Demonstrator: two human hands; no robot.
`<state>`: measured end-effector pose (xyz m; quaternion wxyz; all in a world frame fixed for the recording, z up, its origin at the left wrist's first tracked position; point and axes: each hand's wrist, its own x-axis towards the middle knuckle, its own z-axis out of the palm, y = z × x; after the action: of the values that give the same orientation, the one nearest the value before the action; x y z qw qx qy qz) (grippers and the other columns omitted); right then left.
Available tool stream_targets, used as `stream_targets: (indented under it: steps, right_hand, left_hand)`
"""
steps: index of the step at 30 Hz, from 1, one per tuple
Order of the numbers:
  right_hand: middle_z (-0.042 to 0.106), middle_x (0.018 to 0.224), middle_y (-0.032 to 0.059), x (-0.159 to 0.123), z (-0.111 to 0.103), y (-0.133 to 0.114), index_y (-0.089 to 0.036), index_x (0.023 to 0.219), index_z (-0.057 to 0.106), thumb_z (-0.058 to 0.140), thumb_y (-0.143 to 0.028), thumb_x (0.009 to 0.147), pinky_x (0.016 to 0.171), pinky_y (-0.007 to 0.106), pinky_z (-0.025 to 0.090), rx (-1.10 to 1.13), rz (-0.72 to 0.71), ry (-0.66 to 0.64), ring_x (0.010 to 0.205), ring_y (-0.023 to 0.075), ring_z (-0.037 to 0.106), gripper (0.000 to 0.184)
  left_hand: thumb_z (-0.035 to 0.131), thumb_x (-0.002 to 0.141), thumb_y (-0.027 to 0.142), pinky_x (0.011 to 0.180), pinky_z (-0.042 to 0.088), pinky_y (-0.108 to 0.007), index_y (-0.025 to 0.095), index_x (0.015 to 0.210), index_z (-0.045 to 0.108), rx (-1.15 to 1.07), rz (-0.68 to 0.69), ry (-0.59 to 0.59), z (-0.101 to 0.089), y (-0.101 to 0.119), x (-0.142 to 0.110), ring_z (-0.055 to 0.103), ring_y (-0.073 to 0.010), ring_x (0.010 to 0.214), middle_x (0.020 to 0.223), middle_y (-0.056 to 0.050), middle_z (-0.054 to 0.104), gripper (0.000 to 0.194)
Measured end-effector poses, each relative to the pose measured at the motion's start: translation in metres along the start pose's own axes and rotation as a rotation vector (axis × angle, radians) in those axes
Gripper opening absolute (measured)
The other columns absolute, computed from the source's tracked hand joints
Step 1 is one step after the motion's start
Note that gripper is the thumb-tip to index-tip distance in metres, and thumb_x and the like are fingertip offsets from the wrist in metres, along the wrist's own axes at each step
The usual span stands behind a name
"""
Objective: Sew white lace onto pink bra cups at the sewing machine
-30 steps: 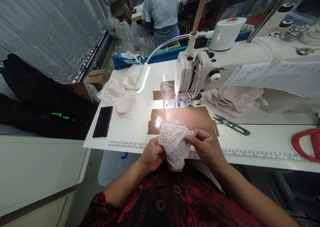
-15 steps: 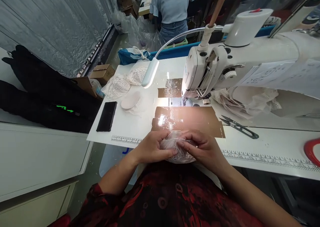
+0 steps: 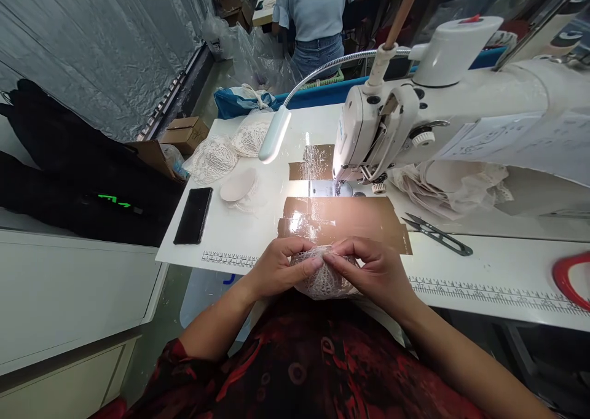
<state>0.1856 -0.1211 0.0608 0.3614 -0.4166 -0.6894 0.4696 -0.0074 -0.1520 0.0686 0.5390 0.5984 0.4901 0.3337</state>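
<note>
A white lace bra cup [image 3: 325, 282] is held between my two hands at the front edge of the sewing table [image 3: 258, 231]. My left hand [image 3: 286, 265] pinches its upper left edge between thumb and fingers. On the other side my right hand [image 3: 369, 265] pinches the upper right edge, its thumb close to the left thumb. The lace bulges downward below my fingers, towards my body. Brown tape [image 3: 341, 219] covers the tabletop just beyond my hands. Past it stands the white sewing machine [image 3: 364, 130], its needle area lit.
Left on the table are a black phone [image 3: 193, 215], a smooth cup pad [image 3: 238, 185] and lace cups [image 3: 212, 160]. Thread snips [image 3: 437, 234], a red-rimmed object [image 3: 571, 281] and stacked lace pieces [image 3: 454, 188] lie right. A lamp [image 3: 275, 134] overhangs the table. Another person [image 3: 316, 13] sits beyond.
My fingertips have drawn closer together along the upper edge of the lace cup, and more of its lace front now shows. The view has shifted slightly.
</note>
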Motion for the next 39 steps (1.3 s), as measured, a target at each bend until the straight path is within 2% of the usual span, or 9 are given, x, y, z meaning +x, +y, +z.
stream_targets:
  steps: [5, 9, 16, 20, 25, 28, 34, 37, 39]
  right_hand:
    - [0.068, 0.064, 0.002, 0.003, -0.002, 0.003, -0.021, 0.069, 0.066, 0.067, -0.038, 0.078, 0.054, 0.026, 0.045, -0.011, 0.04, -0.002, 0.058, 0.0149, 0.059, 0.02]
    - [0.068, 0.069, 0.0015, 0.007, -0.006, 0.005, -0.02, 0.085, 0.07, 0.066, -0.04, 0.079, 0.053, 0.025, 0.044, 0.081, 0.105, -0.122, 0.06, 0.0144, 0.058, 0.02]
    - [0.063, 0.064, 0.0002, 0.008, -0.011, 0.005, -0.02, 0.071, 0.068, 0.065, -0.039, 0.079, 0.053, 0.024, 0.04, 0.118, 0.093, -0.124, 0.059, 0.013, 0.052, 0.021]
    - [0.059, 0.062, -0.0008, 0.009, -0.011, 0.007, -0.019, 0.068, 0.065, 0.067, -0.038, 0.076, 0.052, 0.024, 0.038, 0.222, 0.142, -0.138, 0.057, 0.0116, 0.049, 0.022]
    - [0.058, 0.065, -0.0018, 0.013, -0.007, 0.018, -0.017, 0.073, 0.065, 0.072, -0.042, 0.072, 0.053, 0.022, 0.039, 0.448, 0.274, -0.158, 0.058, 0.01, 0.048, 0.025]
    - [0.064, 0.076, 0.0002, 0.014, -0.015, 0.027, -0.019, 0.087, 0.068, 0.072, -0.043, 0.073, 0.061, 0.024, 0.045, 0.514, 0.329, -0.142, 0.066, 0.0121, 0.056, 0.029]
    - [0.069, 0.089, 0.0041, 0.011, -0.052, 0.035, -0.02, 0.092, 0.069, 0.073, -0.043, 0.071, 0.077, 0.03, 0.049, 0.357, 0.31, 0.055, 0.08, 0.0162, 0.062, 0.031]
    - [0.07, 0.094, 0.0053, 0.019, -0.064, 0.033, -0.021, 0.094, 0.069, 0.068, -0.045, 0.076, 0.079, 0.032, 0.049, 0.133, 0.241, 0.06, 0.086, 0.0193, 0.063, 0.03]
    - [0.07, 0.1, 0.0052, 0.03, -0.067, 0.031, -0.022, 0.097, 0.069, 0.061, -0.042, 0.081, 0.082, 0.033, 0.048, -0.037, 0.165, -0.01, 0.091, 0.0207, 0.063, 0.027]
  left_hand:
    - [0.055, 0.087, 0.037, 0.061, 0.04, -0.022, 0.013, 0.087, 0.069, 0.05, 0.06, 0.009, 0.001, -0.002, 0.003, 0.051, -0.0129, 0.067, 0.074, -0.004, 0.06, 0.027]
    - [0.056, 0.087, 0.033, 0.063, 0.04, -0.023, 0.013, 0.087, 0.069, 0.082, 0.108, -0.005, 0.0, -0.002, 0.007, 0.051, -0.0129, 0.068, 0.073, -0.004, 0.059, 0.024]
    - [0.067, 0.078, 0.037, 0.06, 0.04, -0.022, 0.013, 0.088, 0.069, -0.265, -0.053, -0.132, -0.004, -0.007, 0.017, 0.051, -0.0113, 0.065, 0.073, -0.002, 0.059, 0.026]
    - [0.068, 0.079, 0.035, 0.058, 0.037, -0.021, 0.012, 0.076, 0.07, -0.287, 0.024, -0.056, 0.005, -0.012, 0.022, 0.047, -0.0087, 0.061, 0.068, -0.001, 0.057, 0.024]
    - [0.073, 0.073, 0.039, 0.051, 0.034, -0.019, 0.012, 0.068, 0.06, -0.552, -0.091, 0.059, 0.024, -0.023, 0.026, 0.042, -0.0059, 0.051, 0.059, 0.003, 0.051, 0.03]
    - [0.072, 0.072, 0.041, 0.048, 0.036, -0.019, 0.014, 0.067, 0.055, -0.585, -0.102, 0.22, 0.009, -0.021, 0.029, 0.044, -0.0067, 0.048, 0.058, 0.003, 0.051, 0.033]
    - [0.06, 0.084, 0.037, 0.053, 0.038, -0.024, 0.017, 0.069, 0.054, 0.232, 0.34, 0.861, -0.066, 0.008, 0.043, 0.044, -0.01, 0.051, 0.056, 0.004, 0.047, 0.026]
    - [0.061, 0.083, 0.029, 0.058, 0.038, -0.026, 0.016, 0.063, 0.056, 0.531, 0.387, 0.783, -0.061, 0.008, 0.072, 0.047, -0.0127, 0.057, 0.057, 0.001, 0.05, 0.024]
    - [0.049, 0.088, 0.022, 0.06, 0.039, -0.029, 0.014, 0.069, 0.059, 1.084, 0.37, 0.495, -0.036, -0.001, 0.095, 0.053, -0.0171, 0.063, 0.066, -0.006, 0.058, 0.023]
